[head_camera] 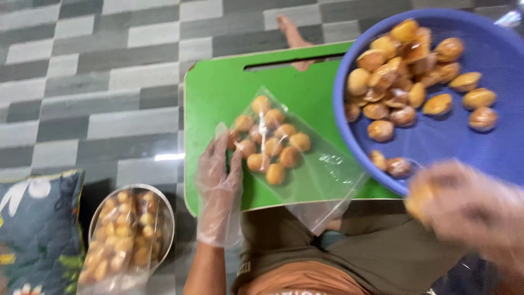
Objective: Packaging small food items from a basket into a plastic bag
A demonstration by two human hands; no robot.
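Note:
A clear plastic bag [316, 169] lies on a green board [218, 87] across my lap, with several golden round pastries [273, 145] inside it. My left hand [218, 188], in a thin clear glove, rests flat on the bag's left edge. My right hand [464, 205], also gloved and blurred, is at the lower right near the rim of a blue bowl [480, 147] and grips a golden pastry [420, 199]. The bowl holds several more pastries [404, 76].
A round metal bowl [164, 210] on the floor at lower left holds filled clear bags of pastries [120, 240]. A dark floral cushion [38, 229] lies beside it. A bare foot [292, 35] shows beyond the board on the grey tiled floor [93, 82].

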